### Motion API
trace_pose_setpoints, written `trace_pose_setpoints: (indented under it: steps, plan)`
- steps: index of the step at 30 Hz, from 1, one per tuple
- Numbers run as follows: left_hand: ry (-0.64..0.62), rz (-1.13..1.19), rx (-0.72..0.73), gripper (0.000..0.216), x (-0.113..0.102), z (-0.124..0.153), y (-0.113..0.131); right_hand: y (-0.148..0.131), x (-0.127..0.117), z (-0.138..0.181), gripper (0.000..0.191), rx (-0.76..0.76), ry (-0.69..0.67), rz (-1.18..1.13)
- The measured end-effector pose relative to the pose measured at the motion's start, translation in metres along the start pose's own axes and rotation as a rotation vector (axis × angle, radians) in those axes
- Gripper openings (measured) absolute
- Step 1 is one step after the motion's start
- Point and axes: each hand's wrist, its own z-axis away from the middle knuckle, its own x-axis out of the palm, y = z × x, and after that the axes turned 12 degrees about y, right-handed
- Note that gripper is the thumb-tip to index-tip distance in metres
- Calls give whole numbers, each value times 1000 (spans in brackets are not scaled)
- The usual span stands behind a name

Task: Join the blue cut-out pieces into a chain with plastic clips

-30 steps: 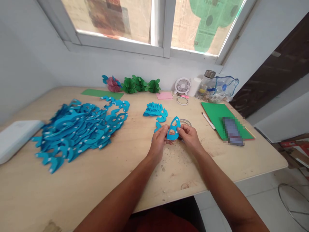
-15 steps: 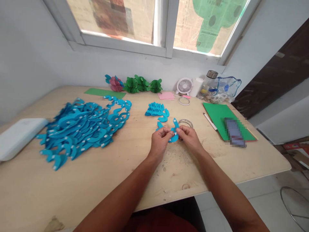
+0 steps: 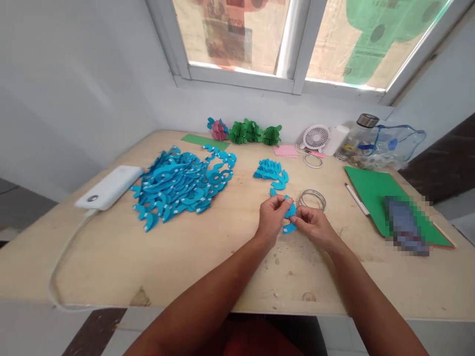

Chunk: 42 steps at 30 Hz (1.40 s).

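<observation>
My left hand (image 3: 272,217) is closed in a pinch on a curved blue paper piece (image 3: 290,211) at the middle of the table. My right hand (image 3: 314,225) pinches the right edge of the same piece. Just below, between the hands, hangs another blue arc with a small white square on it. Beyond my fingers, a chain of blue arcs leads to a small folded blue paper stack (image 3: 269,169). A large heap of blue paper arcs (image 3: 174,185), many with white squares, lies to the left. The fingertips partly hide the held piece.
Tape rings (image 3: 312,199) lie beside my right hand. Rightward are a white pen (image 3: 356,199), green sheets (image 3: 371,190) and a blurred phone. At the back stand green paper decorations (image 3: 252,132), a small fan (image 3: 316,138) and a bottle (image 3: 358,136). A white power bank (image 3: 111,187) trails a cable.
The view has swung left, so everything sits further right, and the power bank's cable shows. The blue piece between my hands has turned, and my right hand now grips lower than my left.
</observation>
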Motion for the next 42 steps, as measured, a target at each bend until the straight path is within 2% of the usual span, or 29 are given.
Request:
trace_pose_setpoints:
  steps: [18, 24, 29, 33, 38, 40, 42]
  plan:
    - [31, -13, 17, 27, -2, -6, 1, -2, -3, 2, 25, -5, -67, -38]
    - [-69, 0, -51, 31, 0, -3, 6, 0, -5, 0, 23, -1, 8, -64]
    - [-80, -104, -96, 25, 0, 1, 6, -1, -7, -3, 24, 19, 109, -122]
    - [-118, -178, -85, 20, 1, 5, 5, -2, -9, -4, 24, 61, 185, -139]
    - [-207, -216, -58, 19, -1, 5, 11, -2, -9, -5, 25, 67, 218, -137]
    - [-193, -244, -25, 23, -8, 1, 21, -4, -9, -5, 26, 63, 239, -148]
    - [-115, -272, 32, 31, -22, -6, 35, -5, -9, -4, 26, 56, 268, -162]
